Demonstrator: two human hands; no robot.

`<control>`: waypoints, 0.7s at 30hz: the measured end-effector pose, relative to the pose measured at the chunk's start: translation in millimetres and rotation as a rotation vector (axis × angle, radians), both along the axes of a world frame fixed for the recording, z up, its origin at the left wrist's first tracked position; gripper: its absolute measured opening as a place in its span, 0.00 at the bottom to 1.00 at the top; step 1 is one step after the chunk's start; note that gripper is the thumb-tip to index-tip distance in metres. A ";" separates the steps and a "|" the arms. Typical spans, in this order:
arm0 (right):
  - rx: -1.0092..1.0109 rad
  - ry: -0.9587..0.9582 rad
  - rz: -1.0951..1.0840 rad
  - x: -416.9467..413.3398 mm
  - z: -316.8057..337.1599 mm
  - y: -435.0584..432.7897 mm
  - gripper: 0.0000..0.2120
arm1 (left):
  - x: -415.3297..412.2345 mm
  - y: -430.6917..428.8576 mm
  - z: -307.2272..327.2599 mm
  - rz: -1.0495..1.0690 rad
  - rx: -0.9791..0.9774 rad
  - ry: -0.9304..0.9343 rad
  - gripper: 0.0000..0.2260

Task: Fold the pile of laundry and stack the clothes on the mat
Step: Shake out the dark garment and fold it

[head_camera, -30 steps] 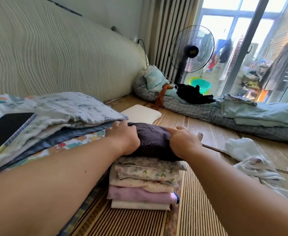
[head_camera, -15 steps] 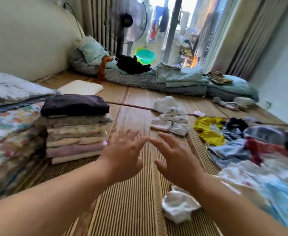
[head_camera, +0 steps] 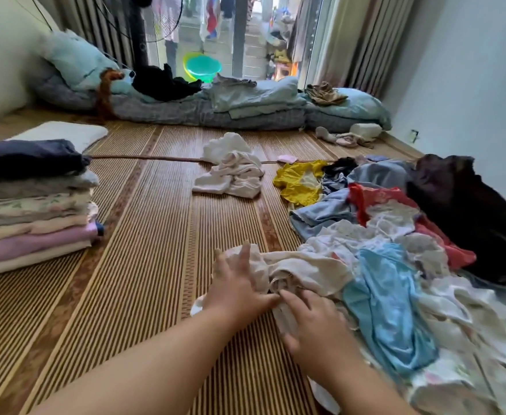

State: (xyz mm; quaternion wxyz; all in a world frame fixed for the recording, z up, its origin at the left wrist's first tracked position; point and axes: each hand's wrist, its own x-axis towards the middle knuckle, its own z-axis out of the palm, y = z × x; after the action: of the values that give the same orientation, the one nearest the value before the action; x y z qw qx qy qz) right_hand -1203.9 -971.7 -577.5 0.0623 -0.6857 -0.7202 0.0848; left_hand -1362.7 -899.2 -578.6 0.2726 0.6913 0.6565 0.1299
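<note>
A stack of folded clothes (head_camera: 36, 217) stands on the woven mat (head_camera: 143, 235) at the left, with a dark navy piece (head_camera: 27, 157) on top. The unfolded laundry pile (head_camera: 395, 235) spreads over the right side. At its near edge lies a crumpled cream garment (head_camera: 308, 269). My left hand (head_camera: 239, 286) rests on the garment's left end with fingers spread and fairly straight. My right hand (head_camera: 314, 324) lies on the cloth just right of it, its index finger close to my left thumb. Motion blur hides any grip.
A crumpled white garment (head_camera: 233, 172) and a yellow one (head_camera: 296, 182) lie mid-mat. A dark brown garment (head_camera: 467, 205) sits at the far right. Rolled bedding (head_camera: 215, 109), a fan (head_camera: 143, 31) and a green basin (head_camera: 202, 67) line the back. A white pillow (head_camera: 63, 133) lies behind the stack.
My hands left the navy piece on top of the stack, swung right across the mat and came down on the cream garment. The view turned right toward the pile.
</note>
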 end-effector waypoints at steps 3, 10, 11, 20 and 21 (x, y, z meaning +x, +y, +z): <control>0.009 0.005 -0.005 3.2 -3.0 5.9 0.31 | -1.1 17.1 15.1 0.304 -0.176 -0.452 0.47; 0.091 0.173 -0.056 5.1 16.1 -0.3 0.36 | -38.2 7.6 82.8 0.087 -0.120 -0.597 0.01; 0.118 0.205 -0.057 3.0 20.8 -1.7 0.36 | -45.4 -0.2 102.3 0.023 -0.090 -0.652 0.04; 0.124 0.676 -0.067 -47.5 50.5 -21.4 0.42 | -98.9 -83.7 227.5 -0.220 0.015 -0.733 0.14; 0.120 0.713 -0.107 -52.8 56.2 -22.6 0.53 | -102.8 -90.9 235.2 -0.211 0.031 -0.758 0.13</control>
State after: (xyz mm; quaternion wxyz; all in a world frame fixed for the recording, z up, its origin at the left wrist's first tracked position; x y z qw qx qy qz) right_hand -1256.7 -994.3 -521.3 0.3541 -0.6448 -0.6200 0.2728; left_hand -1465.5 -990.1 -343.4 0.4971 0.6619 0.4326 0.3574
